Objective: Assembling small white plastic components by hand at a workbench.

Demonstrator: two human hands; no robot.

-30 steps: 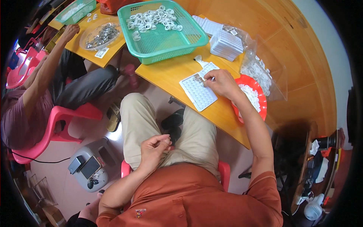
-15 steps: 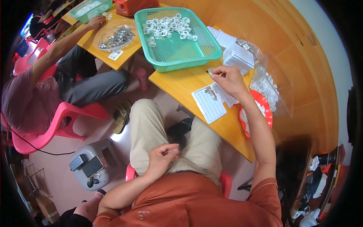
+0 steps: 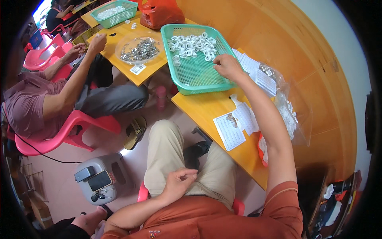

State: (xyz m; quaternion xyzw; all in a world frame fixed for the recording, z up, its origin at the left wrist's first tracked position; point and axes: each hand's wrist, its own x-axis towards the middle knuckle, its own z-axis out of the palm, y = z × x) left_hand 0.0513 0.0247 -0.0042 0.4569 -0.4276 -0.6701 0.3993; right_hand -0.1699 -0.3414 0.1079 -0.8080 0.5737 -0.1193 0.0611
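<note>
Yellow tabletop [image 3: 199, 108] is running along a curved wooden panel [image 3: 314, 71], and a green basket [image 3: 201, 89] is standing on it as this report's reference point. Within the basket, white ring-shaped pieces [image 3: 193, 44] are lying heaped toward the far side, the raised walls presumably keeping them together. The right hand [image 3: 229, 67] is hovering over the basket's right portion with its fingers curled; the fingertips are facing away from view, so whether it is grasping anything cannot be told. The left hand [image 3: 181, 184] is resting at the lap, well apart on the basket's near side, thumb and forefinger standing close together; any small item between them is not discernible. On the basket's near side, a white celled tray [image 3: 230, 136] is lying flat, apparently so that its rows are staying reachable, with small brownish discs [image 3: 232, 119] sitting grouped toward its basket end. Right of the basket, a stack of white trays [image 3: 266, 83] is standing close by, probably for easy supply, and a clear bag [image 3: 287, 119] is holding white pieces. Left of the basket, a clear round tub [image 3: 117, 51] is containing shiny metal pieces [image 3: 141, 49], seemingly positioned for a seated co-worker [image 3: 30, 95].
</note>
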